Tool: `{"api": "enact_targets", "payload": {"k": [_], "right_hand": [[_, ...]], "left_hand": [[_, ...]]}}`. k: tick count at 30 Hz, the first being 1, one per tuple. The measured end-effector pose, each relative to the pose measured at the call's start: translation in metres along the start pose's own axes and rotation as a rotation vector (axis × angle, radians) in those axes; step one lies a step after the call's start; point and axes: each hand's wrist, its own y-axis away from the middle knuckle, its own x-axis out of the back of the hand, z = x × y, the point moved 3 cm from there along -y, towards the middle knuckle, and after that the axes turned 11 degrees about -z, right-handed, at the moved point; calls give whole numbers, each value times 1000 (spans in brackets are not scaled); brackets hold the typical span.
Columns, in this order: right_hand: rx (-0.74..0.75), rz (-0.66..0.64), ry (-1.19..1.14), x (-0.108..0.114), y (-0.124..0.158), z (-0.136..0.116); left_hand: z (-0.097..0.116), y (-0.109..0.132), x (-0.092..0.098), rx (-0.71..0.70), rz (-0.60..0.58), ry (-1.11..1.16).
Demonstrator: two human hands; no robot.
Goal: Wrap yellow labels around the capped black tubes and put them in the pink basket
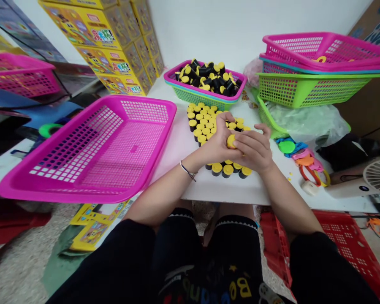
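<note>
Between my two hands is a small black canister with a yellow cap (pixel 231 141); only the cap shows, as fingers cover the rest. My left hand (pixel 221 143) wraps round it from the left, thumb raised. From the right, the fingers of my right hand (pixel 255 150) close over it beside the cap. Under and around the hands, rows of upright black canisters with yellow caps (pixel 205 124) stand close together on the white table (pixel 196 188). My forearms hide part of the front rows.
Left lies a large pink basket (pixel 126 147). Behind, a basket (pixel 174 80) holds a heap of black and yellow canisters. Stacked baskets (pixel 316 88), colourful straps (pixel 307 160) and a fan (pixel 361 179) stand right. Yellow boxes (pixel 114 50) are piled at back left.
</note>
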Motion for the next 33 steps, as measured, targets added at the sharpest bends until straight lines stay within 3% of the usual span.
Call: {"api": "enact_targets", "payload": {"k": [3, 7, 12, 15, 19, 21, 23, 25, 28, 30, 33], "right_hand": [[-34, -44, -12, 0, 3, 6], [-103, -35, 27, 4, 1, 13], [-180, -132, 111, 8, -4, 11], [-232, -178, 190, 14, -9, 9], [-350, -129, 321, 23, -16, 13], [-406, -59, 362, 28, -16, 15], [-462, -2, 365, 32, -16, 16], [-489, 18, 326, 34, -16, 16], [-477, 5, 198, 34, -19, 11], [-389, -84, 44, 31, -22, 5], [-133, -363, -195, 23, -26, -16]], "left_hand": [[4, -4, 0, -53, 27, -157], [27, -2, -3, -80, 248, -317], [54, 29, -17, 131, 415, -353], [72, 54, -17, 221, 448, -381], [115, 87, 13, 290, 375, -606], [135, 105, 44, 363, 386, -742], [142, 123, 82, 510, 417, -816], [130, 138, 119, 767, 334, -818], [91, 156, 155, 1157, -4, -776], [65, 165, 163, 1275, -211, -725], [37, 177, 159, 1306, -335, -613]]}}
